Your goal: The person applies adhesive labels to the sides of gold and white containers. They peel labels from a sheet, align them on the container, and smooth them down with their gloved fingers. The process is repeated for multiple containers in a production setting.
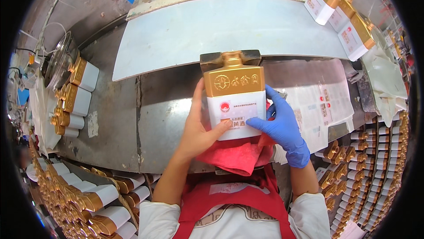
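A flat white bottle (pixel 236 110) with a gold shoulder and neck stands upright before me, its labelled front toward me. My bare left hand (pixel 199 126) grips its left side, thumb pressed on the lower front. My right hand (pixel 280 122), in a blue glove, holds the other side, its thumb also on the lower front near a printed label. Behind the bottle's neck shows a dark holder (pixel 213 58), mostly hidden. A crumpled red cloth (pixel 234 157) lies just below the bottle. To the right, sheets of printed labels (pixel 309 95) spread over the metal bench.
A pale board (pixel 190 31) lies across the back of the metal bench (pixel 163 115). Similar bottles (pixel 319 2) stand at the far right, and others (pixel 83 95) sit at the left. Crowded rows of bottles fill the lower left (pixel 99 195) and lower right (pixel 375 172).
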`<state>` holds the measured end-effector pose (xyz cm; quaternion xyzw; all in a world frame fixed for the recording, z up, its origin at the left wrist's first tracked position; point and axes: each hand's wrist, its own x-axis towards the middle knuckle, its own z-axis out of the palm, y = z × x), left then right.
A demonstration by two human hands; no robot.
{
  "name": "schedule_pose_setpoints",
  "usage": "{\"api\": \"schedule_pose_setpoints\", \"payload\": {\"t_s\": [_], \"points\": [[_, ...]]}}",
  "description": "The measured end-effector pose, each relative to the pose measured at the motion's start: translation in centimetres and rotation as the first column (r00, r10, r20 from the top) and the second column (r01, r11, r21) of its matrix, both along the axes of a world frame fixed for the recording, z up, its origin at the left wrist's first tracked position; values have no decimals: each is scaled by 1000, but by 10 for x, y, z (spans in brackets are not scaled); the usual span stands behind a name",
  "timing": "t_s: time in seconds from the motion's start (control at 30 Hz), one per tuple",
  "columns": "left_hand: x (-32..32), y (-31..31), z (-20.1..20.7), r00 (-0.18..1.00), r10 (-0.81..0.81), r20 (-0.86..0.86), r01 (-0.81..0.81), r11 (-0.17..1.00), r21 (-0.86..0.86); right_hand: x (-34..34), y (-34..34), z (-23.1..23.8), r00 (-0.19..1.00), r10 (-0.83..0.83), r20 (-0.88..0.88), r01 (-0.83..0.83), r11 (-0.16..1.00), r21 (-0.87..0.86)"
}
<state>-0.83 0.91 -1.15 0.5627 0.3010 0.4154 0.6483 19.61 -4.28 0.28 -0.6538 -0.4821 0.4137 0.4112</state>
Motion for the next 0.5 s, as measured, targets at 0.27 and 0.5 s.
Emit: {"api": "schedule_pose_setpoints", "payload": {"t_s": [0.27, 0.5], "points": [[-3, 1, -5, 1000, -10, 27, 9, 999, 47, -1, 0, 2, 998, 27, 53, -27, 1000, -11], [4, 0, 5, 995, 16, 102, -9, 997, -75, -3, 2, 6, 999, 15, 40, -13, 999, -35]]}}
